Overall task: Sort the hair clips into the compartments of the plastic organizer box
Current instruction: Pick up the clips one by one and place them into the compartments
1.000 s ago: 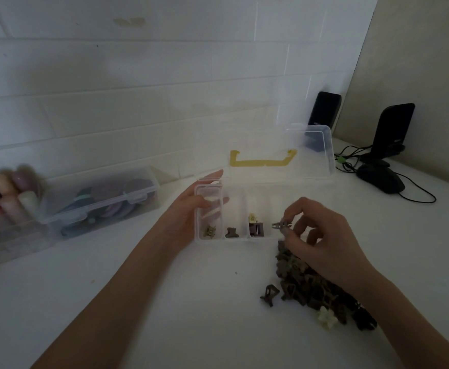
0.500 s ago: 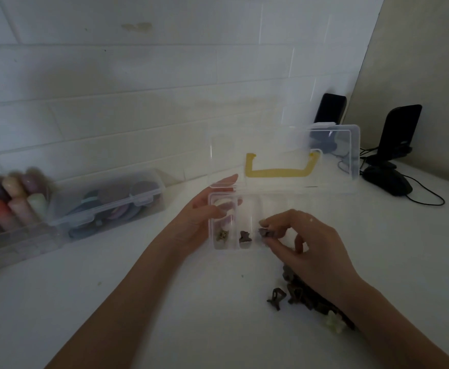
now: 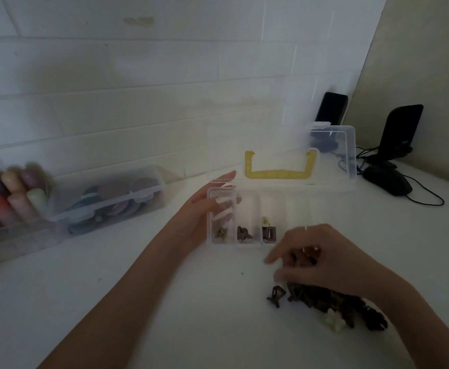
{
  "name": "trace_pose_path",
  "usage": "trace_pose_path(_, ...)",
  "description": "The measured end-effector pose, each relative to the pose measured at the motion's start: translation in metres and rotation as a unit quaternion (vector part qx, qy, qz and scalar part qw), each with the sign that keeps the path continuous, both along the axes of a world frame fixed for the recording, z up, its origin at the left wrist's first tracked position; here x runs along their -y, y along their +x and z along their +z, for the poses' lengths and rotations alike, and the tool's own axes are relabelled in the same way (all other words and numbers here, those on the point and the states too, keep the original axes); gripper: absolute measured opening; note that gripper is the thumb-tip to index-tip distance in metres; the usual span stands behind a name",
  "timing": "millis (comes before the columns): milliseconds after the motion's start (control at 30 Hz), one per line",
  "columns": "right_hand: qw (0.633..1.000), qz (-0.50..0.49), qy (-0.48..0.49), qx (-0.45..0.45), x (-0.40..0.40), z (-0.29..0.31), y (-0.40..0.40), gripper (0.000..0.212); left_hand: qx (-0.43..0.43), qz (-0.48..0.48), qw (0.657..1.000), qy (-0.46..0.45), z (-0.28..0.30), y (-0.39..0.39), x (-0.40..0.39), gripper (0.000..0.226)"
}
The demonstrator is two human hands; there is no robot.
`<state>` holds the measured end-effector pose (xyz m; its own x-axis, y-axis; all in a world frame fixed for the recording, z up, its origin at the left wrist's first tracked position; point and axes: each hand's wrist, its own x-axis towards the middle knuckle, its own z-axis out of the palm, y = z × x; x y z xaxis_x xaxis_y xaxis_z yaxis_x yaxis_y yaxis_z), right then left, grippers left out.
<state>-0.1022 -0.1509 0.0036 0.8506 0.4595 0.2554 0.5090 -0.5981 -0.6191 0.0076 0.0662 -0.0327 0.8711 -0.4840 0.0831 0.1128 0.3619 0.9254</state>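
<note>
Scene: We saw a white table (image 3: 164,315) against a white tiled wall (image 3: 138,89), shot from the head camera in dim light.
Box: The clear box (image 3: 210,242) stood open near the middle of the table, its lid (image 3: 351,155) raised behind it and a yellow handle (image 3: 279,174) showing through the plastic.
Compartments: We counted three filled along the front row: an olive clip (image 3: 221,232) in the left one, a brown clip (image 3: 244,233) in the next, and a dark square clip (image 3: 269,233) with a pale clip (image 3: 265,221) behind it in the third.
Left hand: The left hand (image 3: 202,211) gripped the box's left end, thumb over the rim and fingers seen through the wall.
Right hand: The right hand (image 3: 321,259) was lowered over the pile (image 3: 332,302), fingers curled and blurred; dark clips showed beneath them, but we could not tell whether any was pinched.
Pile: Loose brown clips lay just in front and to the right of the box, one stray clip (image 3: 276,296) at the left edge and a cream clip (image 3: 333,321) at the near side.
Background: A second clear bin (image 3: 148,182) sat at the left; a black mouse (image 3: 388,182) sat at the far right.
</note>
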Motion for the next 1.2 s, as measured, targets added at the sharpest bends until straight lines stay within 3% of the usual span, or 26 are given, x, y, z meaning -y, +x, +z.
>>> trace_pose_path(67,0.998,0.032,-0.030,-0.047,0.005,0.000,-0.002,0.025,0.000,-0.003,1.000,-0.006,0.000,-0.001,0.000,0.067)
trace_pose_path(300,0.982,0.034,-0.186,-0.022,-0.001,-0.003,-0.001,0.028,-0.002,-0.005,1.000,-0.004,0.004,-0.002,0.001,0.070)
trace_pose_path(433,0.989,0.017,-0.144,-0.037,-0.002,-0.004,0.000,0.023,-0.015,-0.008,1.000,-0.007,0.004,-0.001,0.000,0.071)
trace_pose_path(567,0.999,-0.028,-0.009,-0.044,-0.001,0.000,-0.002,0.013,-0.013,-0.014,1.000,-0.012,0.003,0.001,0.000,0.070)
trace_pose_path(733,0.984,-0.128,0.087,0.082,-0.004,-0.003,-0.001,0.018,-0.011,-0.021,1.000,-0.014,0.002,0.001,0.000,0.069)
trace_pose_path(833,0.970,-0.169,0.017,0.176,-0.004,-0.011,0.004,0.033,-0.004,-0.027,1.000,-0.003,0.002,0.000,-0.001,0.069)
trace_pose_path(967,0.954,-0.170,-0.084,0.231,-0.005,-0.022,0.012,0.015,0.007,-0.042,0.999,-0.001,0.002,-0.001,-0.001,0.070)
trace_pose_path(1200,0.955,-0.165,-0.103,0.223,-0.006,-0.024,0.011,0.026,-0.007,-0.037,0.999,-0.021,0.002,-0.001,0.000,0.069)
